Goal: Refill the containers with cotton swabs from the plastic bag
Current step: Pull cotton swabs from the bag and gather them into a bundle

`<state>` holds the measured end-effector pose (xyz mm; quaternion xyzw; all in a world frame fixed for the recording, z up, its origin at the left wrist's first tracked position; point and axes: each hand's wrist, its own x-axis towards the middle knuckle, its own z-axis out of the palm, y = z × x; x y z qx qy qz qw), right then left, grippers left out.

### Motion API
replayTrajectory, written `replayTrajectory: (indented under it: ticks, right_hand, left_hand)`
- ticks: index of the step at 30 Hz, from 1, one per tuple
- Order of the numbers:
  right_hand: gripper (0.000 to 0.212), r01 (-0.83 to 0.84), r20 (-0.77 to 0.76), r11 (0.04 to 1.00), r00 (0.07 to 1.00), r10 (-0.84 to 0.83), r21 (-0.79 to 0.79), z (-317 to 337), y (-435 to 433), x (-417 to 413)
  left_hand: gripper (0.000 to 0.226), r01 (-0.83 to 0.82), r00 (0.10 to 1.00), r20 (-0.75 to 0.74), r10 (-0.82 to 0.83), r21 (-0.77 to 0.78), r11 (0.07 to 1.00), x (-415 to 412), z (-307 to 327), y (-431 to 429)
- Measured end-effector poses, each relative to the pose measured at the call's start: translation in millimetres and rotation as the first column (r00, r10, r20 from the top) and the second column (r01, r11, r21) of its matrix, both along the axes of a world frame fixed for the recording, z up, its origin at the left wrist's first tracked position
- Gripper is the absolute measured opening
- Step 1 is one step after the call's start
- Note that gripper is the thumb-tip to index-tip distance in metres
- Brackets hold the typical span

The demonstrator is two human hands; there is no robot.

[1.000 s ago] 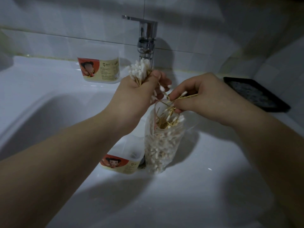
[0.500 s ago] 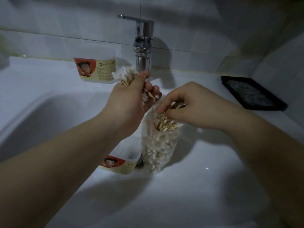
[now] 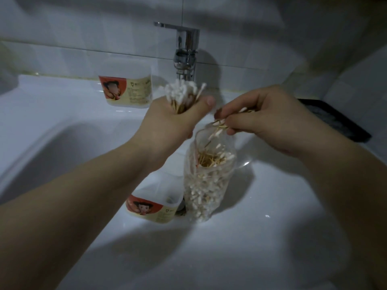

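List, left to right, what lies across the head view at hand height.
Far container → left hand gripping a swab bundle → right hand pinching loose swabs → black tray.

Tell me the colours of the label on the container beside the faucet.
The label is red-orange at its left and cream at its right; the head view shows it.

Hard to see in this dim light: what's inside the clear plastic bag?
Cotton swabs with wooden sticks fill much of the plastic bag; the right hand pinches a few at its mouth. Whatever lies beneath is covered.
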<state>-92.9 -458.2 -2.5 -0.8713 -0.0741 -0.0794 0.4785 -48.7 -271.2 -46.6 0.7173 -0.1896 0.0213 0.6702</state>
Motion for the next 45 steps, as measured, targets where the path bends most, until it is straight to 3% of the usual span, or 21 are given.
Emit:
replayTrajectory:
  ticks: [4,14,20,23,25,29,34,45]
  right_hand:
    - [0.022,-0.013,-0.002,1.0,1.0,0.013,0.01,-0.2,0.8,-1.4]
    - [0.025,0.002,0.001,0.998,1.0,-0.002,0.056,-0.9,0.8,1.5]
    - [0.023,-0.026,0.021,0.993,0.999,0.024,0.113,-1.5,2.3,1.5]
    - [0.022,-0.028,0.028,0.986,0.999,0.023,0.164,-3.0,2.6,3.2]
    - [0.022,-0.023,0.013,0.974,1.0,0.02,0.226,-4.0,2.2,4.8]
    - [0.019,0.023,-0.004,0.957,1.0,-0.023,0.289,-3.8,0.6,6.9]
    - [0.015,0.07,0.015,0.938,0.997,-0.08,0.339,-1.4,-3.2,9.4]
    - [0.017,0.046,0.028,0.953,0.998,-0.057,0.299,-6.5,-0.4,9.7]
  left_hand:
    - [0.024,0.078,0.994,0.066,-0.082,0.055,0.995,-1.7,-5.0,-0.2]
    - [0.022,-0.217,0.971,-0.129,0.204,-0.103,0.971,5.6,3.1,-3.3]
    - [0.025,0.078,0.993,0.083,-0.086,0.092,0.993,-6.9,4.2,-0.8]
    - [0.036,0.179,0.98,0.053,-0.191,0.178,0.968,-8.8,2.7,0.4]
    - [0.043,0.205,0.979,-0.006,-0.206,0.133,0.97,-9.4,1.9,-0.8]
    - [0.029,0.216,0.972,-0.097,-0.214,0.006,0.976,-9.1,4.0,-1.4]
    - [0.024,0.241,0.958,-0.159,-0.239,-0.004,0.97,-7.7,3.2,-1.3]
    - [0.025,0.274,0.933,-0.213,-0.291,-0.108,0.956,-8.7,4.8,-0.1]
